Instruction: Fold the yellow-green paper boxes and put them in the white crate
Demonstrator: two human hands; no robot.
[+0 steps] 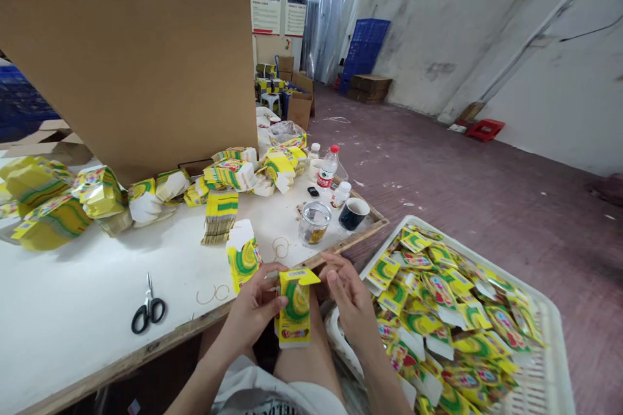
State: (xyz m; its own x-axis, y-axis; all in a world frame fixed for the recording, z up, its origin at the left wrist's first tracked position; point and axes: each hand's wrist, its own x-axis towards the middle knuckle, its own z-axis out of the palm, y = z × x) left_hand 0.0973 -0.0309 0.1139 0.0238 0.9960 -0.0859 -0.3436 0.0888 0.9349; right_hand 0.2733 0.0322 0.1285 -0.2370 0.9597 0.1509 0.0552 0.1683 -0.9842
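Observation:
A small yellow and green carton [294, 311] is gripped by my left hand [260, 301], thumb on its front face. At the carton's top a yellow flap sticks out to the right. My right hand [346, 288] is raised just right of that flap, fingers curled and apart, with nothing visible in it. Another carton [243, 258] with a white open flap lies on the table edge behind my left hand. A stack of flat cartons [220, 217] stands further back. To my right, a white plastic basket [552, 337] holds many yellow cartons.
Black-handled scissors [148, 308] and rubber bands [213, 294] lie on the white table [73, 311]. A clear tub [314, 223], a dark mug [354, 213] and a red-capped bottle [328, 166] stand near the right corner. Bundled cartons [100, 191] line up before a large cardboard sheet [146, 71].

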